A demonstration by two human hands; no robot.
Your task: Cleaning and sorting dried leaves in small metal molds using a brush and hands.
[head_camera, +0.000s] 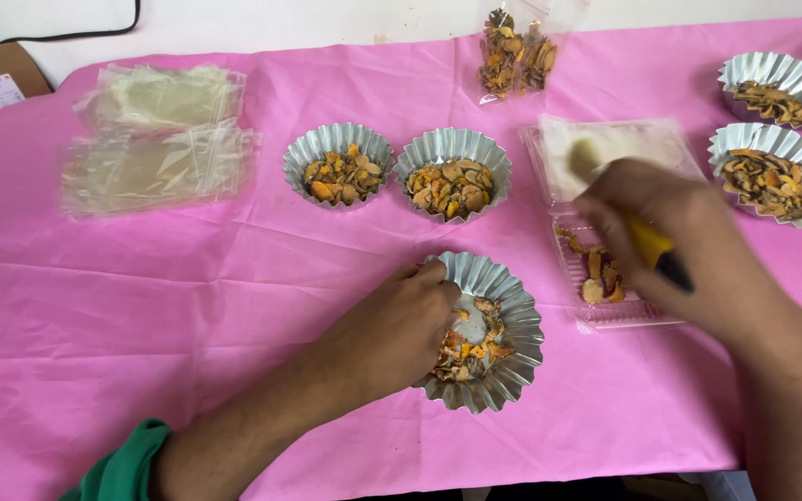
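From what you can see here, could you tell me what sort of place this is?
Probably a small hand-packing table: a pink cloth carries foil cups of dried orange pieces, a stack of clear bags, one filled bag and a clear tray.

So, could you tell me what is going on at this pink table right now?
A person is working with dried orange-brown pieces over a pink cloth. The left hand reaches into a fluted foil cup that is partly filled. The right hand holds a yellow-handled brush, blurred, over a clear plastic tray holding a few pieces. Two filled foil cups sit behind, and empty clear bags lie at the left.
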